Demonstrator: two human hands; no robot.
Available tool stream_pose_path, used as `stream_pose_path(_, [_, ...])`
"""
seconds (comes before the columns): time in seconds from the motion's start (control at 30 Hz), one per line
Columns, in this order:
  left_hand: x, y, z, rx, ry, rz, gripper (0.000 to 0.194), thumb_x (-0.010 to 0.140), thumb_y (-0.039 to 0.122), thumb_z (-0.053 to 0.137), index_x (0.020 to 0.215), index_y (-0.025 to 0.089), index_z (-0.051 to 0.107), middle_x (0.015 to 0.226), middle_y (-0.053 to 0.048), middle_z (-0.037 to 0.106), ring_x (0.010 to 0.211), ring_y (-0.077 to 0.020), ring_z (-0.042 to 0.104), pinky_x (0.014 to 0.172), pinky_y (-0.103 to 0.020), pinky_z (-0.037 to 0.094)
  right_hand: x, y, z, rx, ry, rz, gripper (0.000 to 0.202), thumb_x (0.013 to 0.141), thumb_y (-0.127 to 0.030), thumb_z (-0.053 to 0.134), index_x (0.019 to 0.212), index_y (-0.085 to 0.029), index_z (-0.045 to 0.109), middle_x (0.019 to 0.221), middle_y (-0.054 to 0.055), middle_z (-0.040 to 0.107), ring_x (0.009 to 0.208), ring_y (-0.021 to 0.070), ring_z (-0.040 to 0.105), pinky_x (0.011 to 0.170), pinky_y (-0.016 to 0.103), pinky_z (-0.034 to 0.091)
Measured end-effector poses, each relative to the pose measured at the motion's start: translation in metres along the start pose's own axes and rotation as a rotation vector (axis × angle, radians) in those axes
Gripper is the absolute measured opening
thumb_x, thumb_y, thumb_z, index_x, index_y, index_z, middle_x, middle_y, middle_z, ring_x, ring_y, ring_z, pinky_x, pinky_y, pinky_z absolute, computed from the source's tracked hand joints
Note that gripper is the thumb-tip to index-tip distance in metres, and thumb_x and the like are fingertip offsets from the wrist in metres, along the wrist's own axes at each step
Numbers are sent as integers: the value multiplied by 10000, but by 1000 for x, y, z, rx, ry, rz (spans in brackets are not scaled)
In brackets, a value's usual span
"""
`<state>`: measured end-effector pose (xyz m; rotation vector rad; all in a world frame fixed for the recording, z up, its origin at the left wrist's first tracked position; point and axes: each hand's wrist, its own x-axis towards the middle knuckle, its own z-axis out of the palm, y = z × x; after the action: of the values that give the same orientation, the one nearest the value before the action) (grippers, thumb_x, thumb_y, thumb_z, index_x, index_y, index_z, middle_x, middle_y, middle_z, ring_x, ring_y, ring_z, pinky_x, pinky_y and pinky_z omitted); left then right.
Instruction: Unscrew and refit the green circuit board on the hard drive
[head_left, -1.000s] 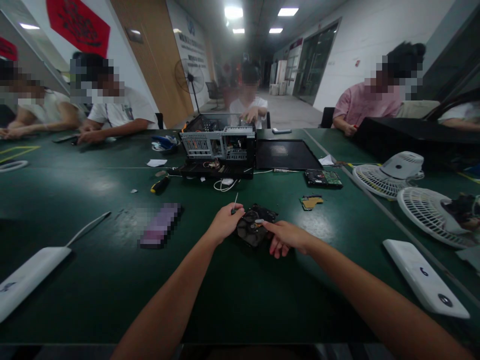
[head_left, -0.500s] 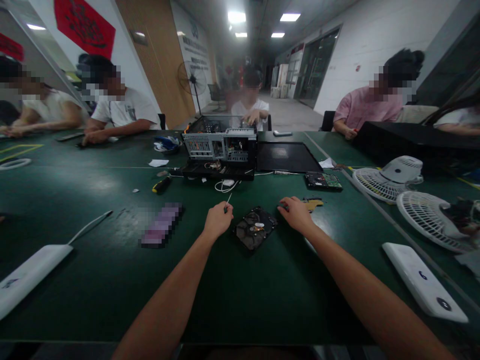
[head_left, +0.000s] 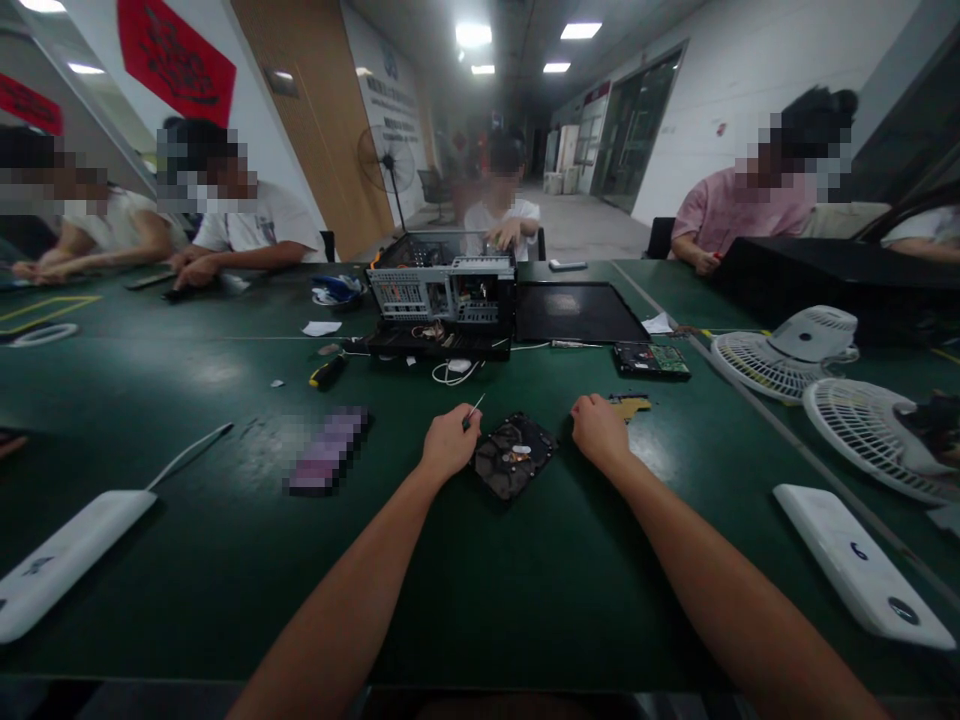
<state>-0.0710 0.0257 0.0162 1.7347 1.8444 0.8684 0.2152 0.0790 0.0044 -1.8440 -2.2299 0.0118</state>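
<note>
On the green table between my hands lies an opened hard drive (head_left: 517, 470), its dark inner side facing up. My left hand (head_left: 450, 440) is closed on a thin screwdriver (head_left: 475, 407), whose slim metal shaft points up and to the right; this hand is at the drive's left edge. Just right of the drive, apart from it, rests my right hand (head_left: 602, 430) with its fingers curled in. What those fingers hold, if anything, is hidden. A small tan-and-black piece (head_left: 630, 406) lies beyond the right hand's knuckles.
An open computer case (head_left: 442, 295) stands ahead, a person behind it. Another hard drive (head_left: 652, 361) with a green board lies right of it. White fan parts (head_left: 862, 430) and a power bank (head_left: 862, 565) are at right. A phone (head_left: 328, 450) and yellow-black screwdriver (head_left: 328, 372) lie left.
My right hand's fingers have curled in and drawn away from the hard drive. The left hand has shifted slightly right with the screwdriver, closer to the drive.
</note>
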Motion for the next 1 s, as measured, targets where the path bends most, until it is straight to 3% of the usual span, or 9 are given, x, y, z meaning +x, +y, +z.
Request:
stream_pose_path(0.37, [9, -18, 3, -159, 15, -71, 217, 989, 359, 541, 1015, 211, 698, 844, -16, 759, 597, -144, 638, 580, -239, 454, -8, -2, 0, 29, 36, 31, 281, 973, -162, 436, 1131, -137, 667, 1139, 171, 649, 1060, 294, 600, 895, 377, 445])
stream_pose_path(0.7, [10, -37, -2, -292, -120, -192, 215, 958, 389, 582, 1025, 204, 669, 728, -14, 692, 452, -122, 572, 388, -209, 377, -6, 5, -9, 85, 102, 61, 285, 976, -192, 440, 1191, -176, 627, 1164, 129, 679, 1035, 281, 644, 873, 373, 466])
stream_pose_path(0.8, [10, -38, -3, -342, -177, -182, 171, 953, 354, 589, 989, 195, 640, 750, -18, 685, 435, -108, 560, 373, -202, 369, -2, 29, -19, 78, 181, 150, 295, 965, -204, 441, 1201, -148, 609, 1156, 153, 684, 1045, 279, 642, 891, 375, 462])
stream_pose_path(0.9, [11, -38, -4, -400, -222, -159, 154, 961, 347, 583, 971, 195, 609, 772, -14, 673, 437, -94, 557, 373, -193, 371, 1, 72, -27, 78, 302, 351, 258, 910, -256, 535, 1121, -160, 649, 1071, 146, 712, 985, 279, 659, 850, 368, 476])
stream_pose_path(1.0, [9, -36, -8, -459, -271, -134, 175, 971, 372, 581, 976, 197, 592, 779, -2, 642, 454, -94, 570, 378, -195, 390, 3, 113, -30, 84, 243, 577, 223, 841, -286, 606, 1017, -175, 685, 976, 139, 726, 928, 297, 674, 807, 386, 486])
